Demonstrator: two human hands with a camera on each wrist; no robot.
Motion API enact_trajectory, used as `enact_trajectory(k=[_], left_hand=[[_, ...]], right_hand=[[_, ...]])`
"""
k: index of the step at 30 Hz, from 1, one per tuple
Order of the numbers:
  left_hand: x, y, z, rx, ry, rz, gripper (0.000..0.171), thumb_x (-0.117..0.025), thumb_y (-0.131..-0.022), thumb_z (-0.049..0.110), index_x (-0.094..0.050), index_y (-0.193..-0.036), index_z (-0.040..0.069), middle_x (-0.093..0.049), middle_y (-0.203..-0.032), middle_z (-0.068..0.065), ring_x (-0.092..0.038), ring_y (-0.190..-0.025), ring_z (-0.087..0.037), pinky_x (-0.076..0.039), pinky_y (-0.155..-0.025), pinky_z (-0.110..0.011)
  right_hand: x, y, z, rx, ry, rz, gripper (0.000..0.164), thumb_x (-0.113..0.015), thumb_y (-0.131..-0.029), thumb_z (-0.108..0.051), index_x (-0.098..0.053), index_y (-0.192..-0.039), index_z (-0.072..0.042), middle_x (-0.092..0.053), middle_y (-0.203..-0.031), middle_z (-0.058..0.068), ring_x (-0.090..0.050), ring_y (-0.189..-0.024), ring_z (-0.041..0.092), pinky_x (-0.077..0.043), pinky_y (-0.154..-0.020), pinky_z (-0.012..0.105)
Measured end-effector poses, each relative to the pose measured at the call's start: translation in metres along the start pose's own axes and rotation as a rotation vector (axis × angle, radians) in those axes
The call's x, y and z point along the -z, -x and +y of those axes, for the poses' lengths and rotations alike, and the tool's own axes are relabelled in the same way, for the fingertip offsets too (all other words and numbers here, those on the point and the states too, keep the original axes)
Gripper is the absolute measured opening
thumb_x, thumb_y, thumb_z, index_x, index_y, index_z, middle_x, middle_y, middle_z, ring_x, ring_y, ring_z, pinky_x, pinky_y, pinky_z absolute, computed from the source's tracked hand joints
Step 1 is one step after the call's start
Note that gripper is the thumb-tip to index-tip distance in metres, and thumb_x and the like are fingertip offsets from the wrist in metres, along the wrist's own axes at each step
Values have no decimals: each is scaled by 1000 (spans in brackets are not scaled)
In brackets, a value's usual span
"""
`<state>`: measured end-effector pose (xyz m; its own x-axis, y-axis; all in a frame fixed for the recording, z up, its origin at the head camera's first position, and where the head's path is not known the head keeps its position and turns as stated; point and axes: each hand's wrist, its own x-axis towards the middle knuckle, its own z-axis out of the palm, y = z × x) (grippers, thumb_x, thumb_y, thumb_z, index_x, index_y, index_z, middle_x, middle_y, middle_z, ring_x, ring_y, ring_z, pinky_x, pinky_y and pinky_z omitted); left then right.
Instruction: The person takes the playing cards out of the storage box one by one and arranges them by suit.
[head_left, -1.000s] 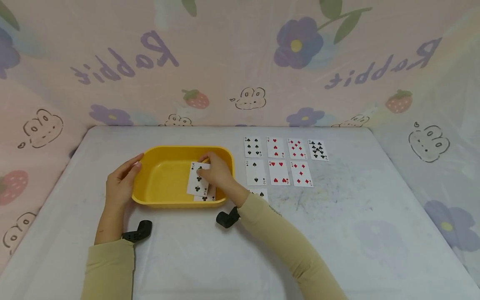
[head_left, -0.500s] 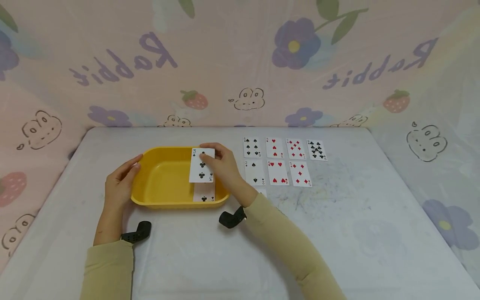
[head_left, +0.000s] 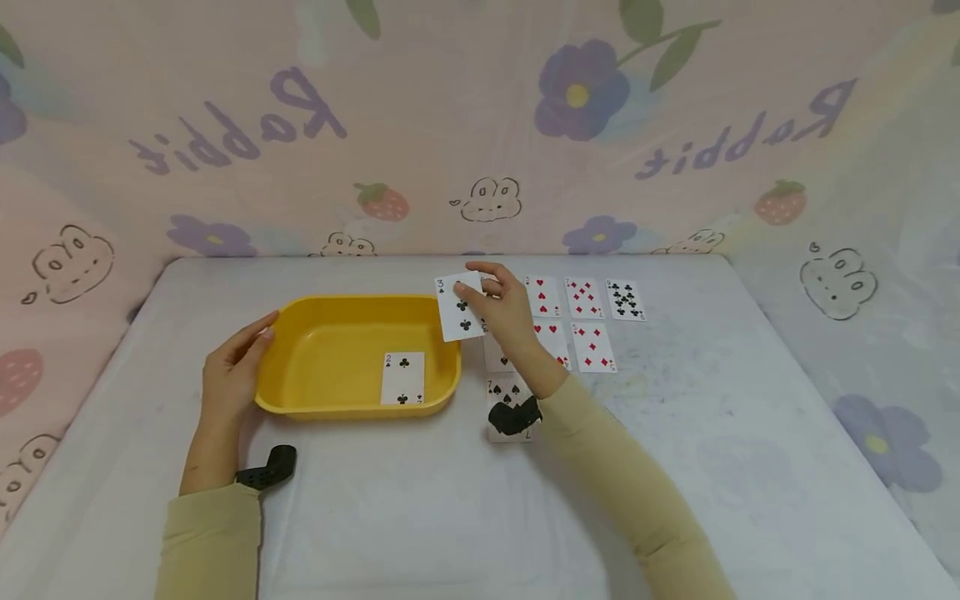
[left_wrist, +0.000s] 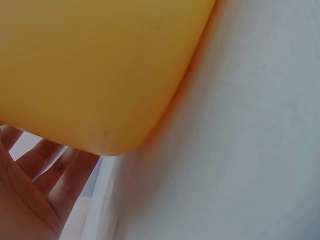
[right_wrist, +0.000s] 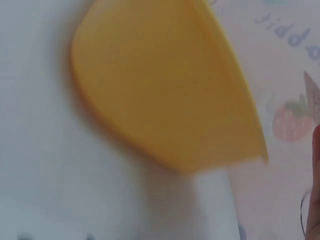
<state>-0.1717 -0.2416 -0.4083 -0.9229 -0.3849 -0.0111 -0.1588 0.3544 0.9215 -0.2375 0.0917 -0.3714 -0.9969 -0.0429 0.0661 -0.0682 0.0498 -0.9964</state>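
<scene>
In the head view my right hand (head_left: 504, 315) pinches a three of clubs playing card (head_left: 457, 321), thumb on its face, above the right rim of the yellow bin. The right wrist view catches only a finger (right_wrist: 314, 185) and a sliver of card at its edge. My left hand (head_left: 234, 367) rests against the left end of the yellow plastic bin (head_left: 330, 410), its fingers fairly straight along the outer wall in the left wrist view. Inside the bin a two of clubs (head_left: 403, 379) lies face up at the right end.
Right of the bin, face-up cards lie in rows: a three of hearts (head_left: 542, 307), seven of diamonds (head_left: 583, 310), nine of clubs (head_left: 625, 304) and five of diamonds (head_left: 594, 357) among them. My right wrist camera partly covers a seven of spades (head_left: 501, 385).
The right hand has lifted the three of clubs up and rightward from inside the bin, uncovering the two of clubs. The left hand stays at the bin's left end.
</scene>
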Motion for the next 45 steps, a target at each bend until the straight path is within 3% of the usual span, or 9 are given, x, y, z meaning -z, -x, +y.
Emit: enact_trajectory(k=[2, 7, 11, 19, 23, 26, 32, 40, 45], left_hand=[[0, 0, 0, -2, -7, 0, 40, -54, -96, 39, -59, -132, 23, -58, -108, 29, -49, -95, 10, -38, -79, -2], [0, 1, 0, -6, 25, 7, 38, -56, -96, 36, -60, -131, 21, -57, -100, 32, -50, -93, 10, -39, -77, -3], [0, 0, -1, 9, 46, 15, 36, -56, -97, 32, -61, -131, 22, -57, -96, 32, -51, -92, 9, -40, -76, -3], [-1, -1, 0, 3, 56, 12, 37, -57, -96, 31, -60, -131, 20, -57, -99, 32, -51, -92, 8, -41, -76, -3], [-1, 1, 0, -3, 55, 4, 38, -57, -96, 34, -60, -131, 21, -58, -101, 30, -51, -93, 8, -41, -76, -3], [-1, 2, 0, -5, 41, -1, 38, -56, -96, 36, -60, -131, 22, -57, -102, 30, -51, -94, 8, -40, -76, -2], [0, 3, 0, 3, 3, -4, 39, -54, -97, 39, -60, -132, 25, -57, -107, 26, -49, -95, 8, -40, -76, -3], [-1, 3, -1, 7, 19, -1, 38, -54, -97, 38, -60, -132, 25, -55, -102, 28, -49, -93, 6, -40, -75, -3], [-1, 3, 0, 5, 15, -4, 38, -53, -97, 38, -59, -132, 24, -55, -102, 28, -49, -93, 6, -40, -75, -3]], right_hand=[[11, -1, 3, 19, 26, 19, 36, -72, -86, -17, -62, -120, -14, -38, -59, -6, -39, -51, 5, -37, -50, 17], [39, -1, 8, 41, 48, 64, 36, -72, -86, -16, -62, -121, -12, -46, -58, -10, -42, -49, 4, -35, -49, 16], [63, -1, 11, 48, 94, 94, 39, -72, -86, -18, -62, -123, -11, -36, -56, -9, -34, -48, 4, -26, -48, 19], [110, 3, 18, -7, 175, 154, 40, -70, -88, -18, -59, -126, -11, -35, -55, -9, -27, -46, 4, -22, -47, 21], [131, 8, 21, -48, 213, 164, 42, -69, -89, -17, -57, -128, -9, -49, -61, -10, -41, -52, 3, -33, -50, 18], [146, 12, 24, -54, 258, 178, 43, -69, -89, -23, -56, -129, -10, -62, -74, -13, -58, -67, 0, -43, -59, 16], [174, 16, 35, -82, 367, 222, 51, -69, -89, -30, -54, -131, -7, -64, -87, -17, -62, -73, -4, -50, -61, 16], [199, 24, 41, -197, 487, 272, 51, -67, -90, -32, -50, -129, -2, -66, -116, 16, -58, -66, -9, -50, -60, 14], [212, 28, 42, -252, 503, 267, 53, -66, -91, -32, -49, -129, 0, -68, -91, -8, -57, -65, -9, -49, -59, 14]])
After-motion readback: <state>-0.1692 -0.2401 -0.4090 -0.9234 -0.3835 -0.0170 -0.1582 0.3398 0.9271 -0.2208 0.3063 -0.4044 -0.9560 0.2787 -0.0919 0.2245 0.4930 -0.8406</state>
